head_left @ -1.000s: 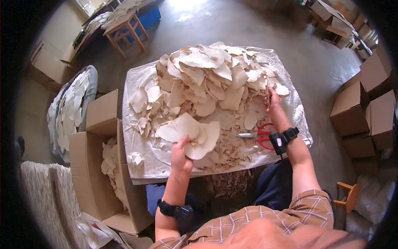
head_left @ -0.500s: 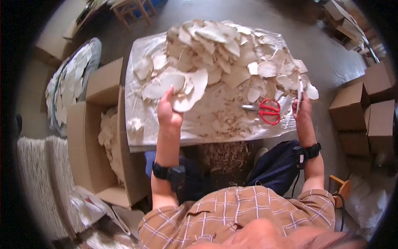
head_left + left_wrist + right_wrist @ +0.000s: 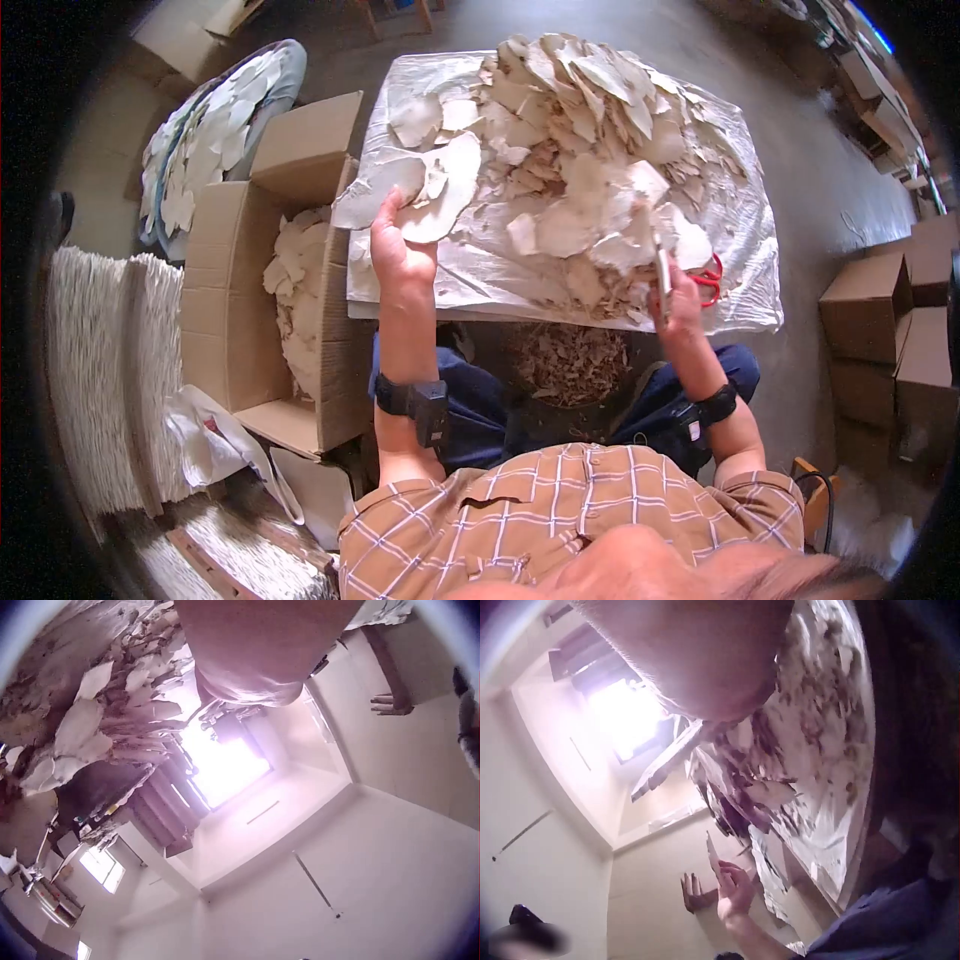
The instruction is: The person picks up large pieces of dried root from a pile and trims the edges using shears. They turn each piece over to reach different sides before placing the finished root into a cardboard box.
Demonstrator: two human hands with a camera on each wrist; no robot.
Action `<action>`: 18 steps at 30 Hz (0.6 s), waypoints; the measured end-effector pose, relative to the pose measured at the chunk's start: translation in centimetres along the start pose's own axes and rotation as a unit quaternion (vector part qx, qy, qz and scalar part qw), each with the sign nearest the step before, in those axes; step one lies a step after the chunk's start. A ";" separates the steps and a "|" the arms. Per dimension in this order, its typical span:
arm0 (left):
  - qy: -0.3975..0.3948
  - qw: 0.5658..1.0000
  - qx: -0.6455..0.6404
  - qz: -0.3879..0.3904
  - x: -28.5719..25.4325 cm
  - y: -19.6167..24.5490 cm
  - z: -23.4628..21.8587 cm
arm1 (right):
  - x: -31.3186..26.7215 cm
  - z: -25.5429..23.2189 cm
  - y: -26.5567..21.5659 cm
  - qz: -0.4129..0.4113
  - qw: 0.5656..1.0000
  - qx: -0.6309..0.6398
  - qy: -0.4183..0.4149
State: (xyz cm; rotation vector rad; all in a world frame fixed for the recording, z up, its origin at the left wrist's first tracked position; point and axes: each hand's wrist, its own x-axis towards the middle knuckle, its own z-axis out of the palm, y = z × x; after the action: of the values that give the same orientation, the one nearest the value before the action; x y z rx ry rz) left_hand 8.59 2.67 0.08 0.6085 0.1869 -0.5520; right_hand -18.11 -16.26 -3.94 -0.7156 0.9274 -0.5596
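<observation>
My left hand (image 3: 403, 245) pinches a few thin, pale, flat pieces (image 3: 455, 185) over the left side of the table, thumb on top. My right hand (image 3: 682, 303) grips a pale flat piece (image 3: 661, 268), seen edge-on at the table's front right. Just beyond it spread loose flat pieces (image 3: 570, 222) over brownish scraps. Red-handled scissors (image 3: 712, 282) lie beside the right hand, their blades hidden. In the right wrist view the held piece (image 3: 664, 765) juts past the hand, and the left hand (image 3: 735, 896) shows beyond.
A tall heap of pale pieces (image 3: 590, 90) covers the table's far side on a white sheet (image 3: 450, 285). At left stand an open cardboard box (image 3: 210, 310) holding similar pieces and a round tray (image 3: 292, 75) of them. Scraps (image 3: 570, 365) fill a container between the knees.
The right hand has come inward from the table's right edge, and loose pieces now lie over the front middle. The scissors are now partly covered. The left hand keeps its pieces; the head view has shifted.
</observation>
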 end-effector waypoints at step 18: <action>0.043 0.998 -0.047 0.019 -1.5 6.2 -3.3 | 7.8 14.1 9.5 -0.105 0.949 -0.237 -0.181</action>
State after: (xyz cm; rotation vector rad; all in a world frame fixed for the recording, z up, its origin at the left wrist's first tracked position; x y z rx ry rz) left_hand 10.68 9.50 0.96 0.5438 0.2805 -0.4776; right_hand -0.91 -11.28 -9.42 -1.3161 0.6432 -0.3701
